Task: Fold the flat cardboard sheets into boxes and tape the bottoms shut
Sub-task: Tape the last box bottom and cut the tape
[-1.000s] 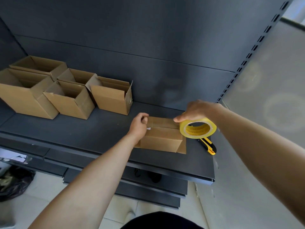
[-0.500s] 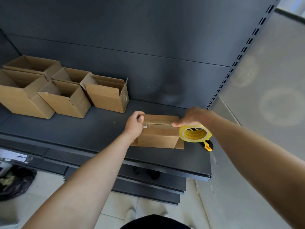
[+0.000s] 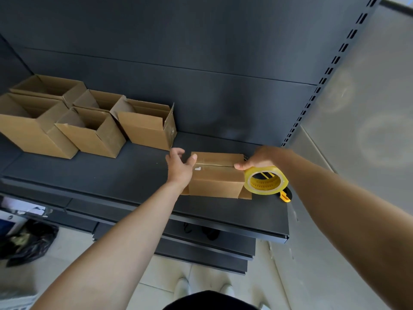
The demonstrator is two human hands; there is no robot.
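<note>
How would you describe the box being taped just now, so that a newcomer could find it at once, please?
On the dark shelf, look right of the cluster of open boxes. The box being taped sits alone near the front edge, between the left hand and right hand. Unlike the others, it lies upside down, flaps closed.

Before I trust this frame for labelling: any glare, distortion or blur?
Head view: round lens-flare patches on the grey wall; wide-angle bend in the shelf and upright; sheen on the tape roll; hands and box look sharp.
</note>
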